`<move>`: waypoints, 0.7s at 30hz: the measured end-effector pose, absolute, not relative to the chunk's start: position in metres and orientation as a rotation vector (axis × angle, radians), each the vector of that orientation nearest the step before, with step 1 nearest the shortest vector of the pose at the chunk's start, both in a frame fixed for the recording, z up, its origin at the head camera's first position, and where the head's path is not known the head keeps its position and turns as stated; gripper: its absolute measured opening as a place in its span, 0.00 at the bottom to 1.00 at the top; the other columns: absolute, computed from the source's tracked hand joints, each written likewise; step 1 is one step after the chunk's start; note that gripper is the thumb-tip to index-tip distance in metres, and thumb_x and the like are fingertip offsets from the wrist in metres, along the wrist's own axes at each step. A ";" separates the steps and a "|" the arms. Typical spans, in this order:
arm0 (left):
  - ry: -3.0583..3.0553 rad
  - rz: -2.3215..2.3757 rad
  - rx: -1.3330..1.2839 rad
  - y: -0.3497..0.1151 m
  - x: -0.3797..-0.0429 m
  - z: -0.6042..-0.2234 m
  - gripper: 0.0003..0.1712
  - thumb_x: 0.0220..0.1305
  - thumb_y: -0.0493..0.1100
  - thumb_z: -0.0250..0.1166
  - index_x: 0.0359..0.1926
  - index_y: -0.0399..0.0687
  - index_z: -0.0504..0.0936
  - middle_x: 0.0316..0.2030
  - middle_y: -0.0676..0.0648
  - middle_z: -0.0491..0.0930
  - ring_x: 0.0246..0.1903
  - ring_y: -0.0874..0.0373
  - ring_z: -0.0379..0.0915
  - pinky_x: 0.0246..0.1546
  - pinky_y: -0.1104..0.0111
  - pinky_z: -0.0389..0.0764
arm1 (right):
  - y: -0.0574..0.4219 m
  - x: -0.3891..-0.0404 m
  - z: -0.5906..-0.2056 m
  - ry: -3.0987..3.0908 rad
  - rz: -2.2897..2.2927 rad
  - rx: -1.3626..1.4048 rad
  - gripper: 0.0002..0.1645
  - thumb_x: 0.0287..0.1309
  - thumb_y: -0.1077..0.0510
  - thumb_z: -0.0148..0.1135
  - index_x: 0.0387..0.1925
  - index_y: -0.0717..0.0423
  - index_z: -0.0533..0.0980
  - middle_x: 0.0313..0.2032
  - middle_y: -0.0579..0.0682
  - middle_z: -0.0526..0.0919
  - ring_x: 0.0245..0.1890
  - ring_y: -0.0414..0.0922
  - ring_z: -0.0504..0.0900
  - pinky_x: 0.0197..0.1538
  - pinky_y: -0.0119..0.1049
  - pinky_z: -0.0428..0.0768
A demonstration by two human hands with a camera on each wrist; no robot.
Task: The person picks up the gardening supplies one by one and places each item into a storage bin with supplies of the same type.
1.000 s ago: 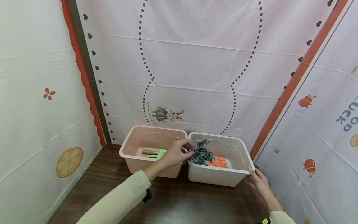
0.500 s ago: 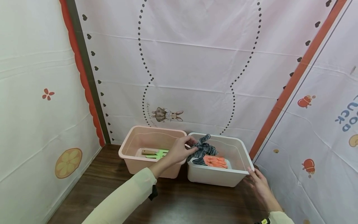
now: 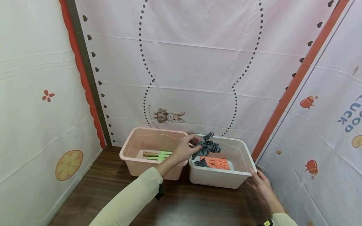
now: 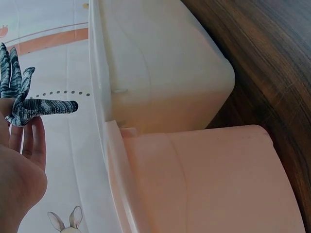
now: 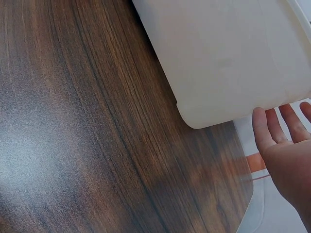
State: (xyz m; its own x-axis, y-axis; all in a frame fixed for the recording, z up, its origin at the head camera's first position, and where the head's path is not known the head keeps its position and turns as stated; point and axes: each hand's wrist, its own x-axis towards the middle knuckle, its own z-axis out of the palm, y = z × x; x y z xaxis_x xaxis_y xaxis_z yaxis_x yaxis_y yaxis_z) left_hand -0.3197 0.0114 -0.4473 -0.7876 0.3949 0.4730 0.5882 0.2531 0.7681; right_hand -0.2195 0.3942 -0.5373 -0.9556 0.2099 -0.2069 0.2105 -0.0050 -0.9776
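Observation:
My left hand [image 3: 183, 149] pinches a dark grey striped knit work glove [image 3: 207, 147] and holds it up over the left end of the white bin [image 3: 217, 178]. In the left wrist view the glove [image 4: 24, 99] hangs with its fingers spread, above the rim level of the bins. A second glove [image 3: 216, 163], orange with a striped cuff, lies on the white bin's floor. My right hand [image 3: 263, 185] holds the front right corner of the white bin, thumb over the rim and fingers against the outer wall [image 5: 233, 63].
A pink bin [image 3: 150, 168] stands just left of the white one, holding a green garden fork [image 3: 162, 155] with a wooden handle [image 3: 150, 154]. Both sit on a dark wood table [image 3: 181, 204], close to the printed cloth wall [image 3: 195, 69]. More cloth walls rise at both sides.
My left hand has lifted the striped glove up and slightly right, uncovering more of the orange glove below. The right hand has stayed on the bin corner.

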 end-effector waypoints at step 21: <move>-2.357 -1.623 -0.858 0.023 -0.327 -0.462 0.09 0.70 0.41 0.73 0.48 0.50 0.84 0.43 0.52 0.83 0.42 0.60 0.80 0.44 0.68 0.85 | 0.394 -0.218 -0.536 2.203 -2.212 0.490 0.44 0.78 0.38 0.56 0.80 0.57 0.54 0.71 0.57 0.67 0.47 0.28 0.82 0.67 0.50 0.79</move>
